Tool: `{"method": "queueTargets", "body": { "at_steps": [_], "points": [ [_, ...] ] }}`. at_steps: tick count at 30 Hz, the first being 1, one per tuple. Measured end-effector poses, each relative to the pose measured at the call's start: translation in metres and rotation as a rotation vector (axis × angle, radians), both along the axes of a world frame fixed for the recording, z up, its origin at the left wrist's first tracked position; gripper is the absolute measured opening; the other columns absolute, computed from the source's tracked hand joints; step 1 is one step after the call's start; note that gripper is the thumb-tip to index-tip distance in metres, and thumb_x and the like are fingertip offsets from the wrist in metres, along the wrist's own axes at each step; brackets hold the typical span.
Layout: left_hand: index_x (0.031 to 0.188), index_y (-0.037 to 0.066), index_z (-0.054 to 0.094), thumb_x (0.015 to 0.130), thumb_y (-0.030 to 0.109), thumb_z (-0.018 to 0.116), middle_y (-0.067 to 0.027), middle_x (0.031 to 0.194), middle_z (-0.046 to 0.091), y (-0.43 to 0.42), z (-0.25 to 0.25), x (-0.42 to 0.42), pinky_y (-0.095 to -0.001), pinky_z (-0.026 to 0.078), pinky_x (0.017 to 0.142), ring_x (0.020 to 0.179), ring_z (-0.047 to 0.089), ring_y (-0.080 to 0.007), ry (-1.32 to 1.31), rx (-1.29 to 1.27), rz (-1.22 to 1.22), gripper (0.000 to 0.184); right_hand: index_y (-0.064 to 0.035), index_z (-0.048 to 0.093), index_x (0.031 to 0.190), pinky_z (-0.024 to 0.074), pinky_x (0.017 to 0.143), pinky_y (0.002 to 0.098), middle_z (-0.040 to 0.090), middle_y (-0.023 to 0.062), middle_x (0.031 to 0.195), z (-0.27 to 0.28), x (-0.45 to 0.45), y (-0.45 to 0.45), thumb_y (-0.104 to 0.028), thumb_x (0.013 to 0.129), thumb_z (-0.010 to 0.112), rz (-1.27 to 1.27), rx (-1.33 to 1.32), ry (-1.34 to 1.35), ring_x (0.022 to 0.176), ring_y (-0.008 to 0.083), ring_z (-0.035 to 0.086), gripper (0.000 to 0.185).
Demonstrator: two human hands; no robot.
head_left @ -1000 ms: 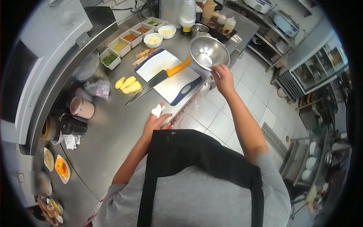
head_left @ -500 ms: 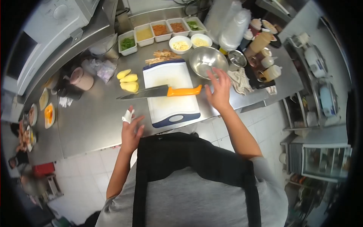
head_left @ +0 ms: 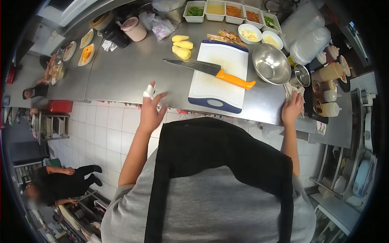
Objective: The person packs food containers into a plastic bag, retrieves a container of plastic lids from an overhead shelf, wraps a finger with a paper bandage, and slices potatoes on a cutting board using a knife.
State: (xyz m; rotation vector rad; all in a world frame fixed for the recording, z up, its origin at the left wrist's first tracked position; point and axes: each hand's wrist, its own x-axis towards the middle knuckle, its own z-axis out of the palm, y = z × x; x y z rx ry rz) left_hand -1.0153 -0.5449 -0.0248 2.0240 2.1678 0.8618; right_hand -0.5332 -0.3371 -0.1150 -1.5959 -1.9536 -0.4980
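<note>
My left hand (head_left: 152, 111) hovers near the counter's front edge, fingers spread and holding nothing; a white wrapping covers one finger. At the right, my right hand (head_left: 292, 108) has its fingers closed on a crumpled whitish cloth (head_left: 290, 90), partly hidden under them. Between my hands lies a white cutting board (head_left: 207, 87) with dark blue ends. A large knife (head_left: 235, 79) with an orange handle rests across it, its blade pointing left past the board. Several peeled yellow pieces (head_left: 182, 46), perhaps potatoes, lie left of the board. A steel bowl (head_left: 271, 65) stands right of it.
White tubs of chopped ingredients (head_left: 194, 11) line the back, with two small white bowls (head_left: 250, 34) before them. Wooden sticks (head_left: 227, 37) lie behind the board. Sauce bottles (head_left: 333, 109) stand at the right, plates (head_left: 86, 54) at the left. Other people (head_left: 60, 182) are at the left.
My right hand has moved from beside the steel bowl to the cloth on the right. The view has turned, shifting the counter up and rightward. My left hand stays open.
</note>
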Motion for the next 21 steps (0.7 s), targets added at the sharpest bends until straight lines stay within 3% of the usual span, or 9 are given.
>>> {"method": "queueTargets", "body": {
  "at_steps": [2, 5, 6, 9, 12, 13, 17, 21],
  "points": [
    [0.106, 0.012, 0.062, 0.074, 0.009, 0.066, -0.0215, 0.138, 0.034, 0.018, 0.001, -0.01, -0.0397, 0.04, 0.093, 0.115, 0.044, -0.0382, -0.026, -0.052, -0.052, 0.033, -0.0062, 0.054, 0.118, 0.0406, 0.088, 0.0437, 0.054, 0.0185, 0.112, -0.003, 0.008, 0.014, -0.009, 0.078, 0.059, -0.052, -0.035, -0.16, 0.103, 0.0367, 0.05, 0.041],
    [0.109, 0.012, 0.06, 0.076, 0.012, 0.065, -0.0196, 0.136, 0.038, 0.063, 0.001, -0.025, -0.04, 0.039, 0.095, 0.116, 0.045, -0.0377, 0.095, -0.021, -0.143, 0.033, -0.0067, 0.064, 0.099, 0.0442, 0.077, 0.0407, 0.058, 0.0169, 0.095, -0.001, 0.025, 0.026, -0.008, 0.076, 0.061, 0.033, -0.184, 0.114, 0.09, 0.0336, 0.053, 0.023],
    [0.11, 0.012, 0.06, 0.077, 0.013, 0.065, -0.0189, 0.135, 0.04, 0.083, -0.003, -0.027, -0.04, 0.038, 0.096, 0.116, 0.044, -0.0376, 0.156, 0.01, -0.171, 0.033, -0.0049, 0.065, 0.079, 0.0443, 0.07, 0.0386, 0.057, 0.0148, 0.082, 0.002, 0.026, 0.032, -0.009, 0.074, 0.065, 0.046, -0.066, 0.079, 0.08, 0.0312, 0.053, 0.007],
    [0.114, 0.012, 0.056, 0.071, 0.024, 0.071, -0.0225, 0.127, 0.045, 0.147, -0.023, -0.029, -0.0416, 0.041, 0.092, 0.109, 0.049, -0.0392, 0.109, 0.073, -0.003, 0.047, -0.0067, 0.062, 0.082, 0.0433, 0.072, 0.0397, 0.057, 0.0153, 0.088, 0.022, 0.022, 0.023, -0.01, 0.071, 0.068, -0.044, -0.234, 0.136, 0.084, 0.032, 0.053, 0.012],
    [0.115, 0.012, 0.055, 0.062, 0.031, 0.077, -0.0227, 0.114, 0.052, 0.184, -0.024, -0.018, -0.0423, 0.043, 0.087, 0.102, 0.051, -0.0382, -0.021, -0.072, 0.162, 0.06, -0.0096, 0.058, 0.095, 0.0393, 0.081, 0.0433, 0.053, 0.0155, 0.099, 0.064, -0.034, -0.039, -0.014, 0.068, 0.071, -0.098, -0.006, 0.112, 0.093, 0.0353, 0.051, 0.03],
    [0.115, 0.013, 0.055, 0.06, 0.033, 0.078, -0.0223, 0.11, 0.053, 0.194, -0.018, -0.016, -0.0423, 0.044, 0.086, 0.101, 0.052, -0.0378, -0.056, -0.127, 0.194, 0.063, -0.008, 0.059, 0.094, 0.0386, 0.084, 0.0429, 0.055, 0.0145, 0.097, 0.064, -0.041, -0.051, -0.014, 0.068, 0.07, 0.046, -0.052, 0.166, 0.095, 0.0339, 0.051, 0.03],
    [0.116, 0.016, 0.055, 0.058, 0.032, 0.08, -0.0187, 0.101, 0.056, 0.209, -0.028, -0.019, -0.0409, 0.045, 0.085, 0.099, 0.053, -0.0355, 0.202, -0.276, 0.088, 0.065, -0.0061, 0.061, 0.088, 0.0419, 0.083, 0.0405, 0.057, 0.0125, 0.095, 0.061, -0.107, -0.063, -0.01, 0.071, 0.068, 0.62, -0.247, 0.31, 0.093, 0.031, 0.053, 0.019],
    [0.117, 0.021, 0.055, 0.058, 0.028, 0.079, -0.0162, 0.101, 0.058, 0.213, -0.007, -0.039, -0.0406, 0.045, 0.086, 0.099, 0.054, -0.0335, 0.34, -0.394, -0.055, 0.064, -0.01, 0.059, 0.108, 0.0387, 0.088, 0.0398, 0.055, 0.0111, 0.106, 0.087, -0.168, -0.026, -0.01, 0.074, 0.061, 0.769, -0.339, 0.074, 0.102, 0.0292, 0.05, 0.034]
  ]
}}
